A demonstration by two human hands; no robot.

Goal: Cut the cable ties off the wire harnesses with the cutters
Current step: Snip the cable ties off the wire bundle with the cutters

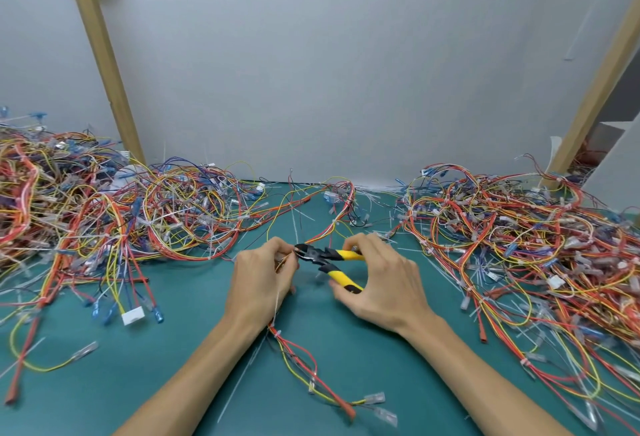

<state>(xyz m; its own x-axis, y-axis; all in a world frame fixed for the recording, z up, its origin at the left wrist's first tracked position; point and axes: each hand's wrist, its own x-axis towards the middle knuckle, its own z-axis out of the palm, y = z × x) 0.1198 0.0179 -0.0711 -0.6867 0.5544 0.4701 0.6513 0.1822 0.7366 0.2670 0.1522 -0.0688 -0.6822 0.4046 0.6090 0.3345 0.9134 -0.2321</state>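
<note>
The worry here is the nose of the cutters (313, 253): it sits right at the fingertips of the left hand (262, 274), buried in the bundle they pinch. If the blades close around more than the plastic strap, they could nick the insulation of a red or yellow wire, and the left fingertips look near enough to be caught too. A snipped piece could also spring off among the loose strips already scattered on the green mat (166, 376).

The left hand grips the wire harness (300, 352), fingers curled round it. The right hand (379, 278) is wrapped round the two yellow handles, which stand spread apart, so I judge the squeeze has not come yet.

The harness runs through the left fist: one end trails away towards the wall, the other hangs below the wrist and lies on the mat towards me. One white cable tie (273, 330) shows on it just below the left wrist, well apart from the blades. Whether another sits at the blades I cannot tell, since the fingers hide that spot. Heaps of harnesses (512, 228) lie on both sides.
</note>
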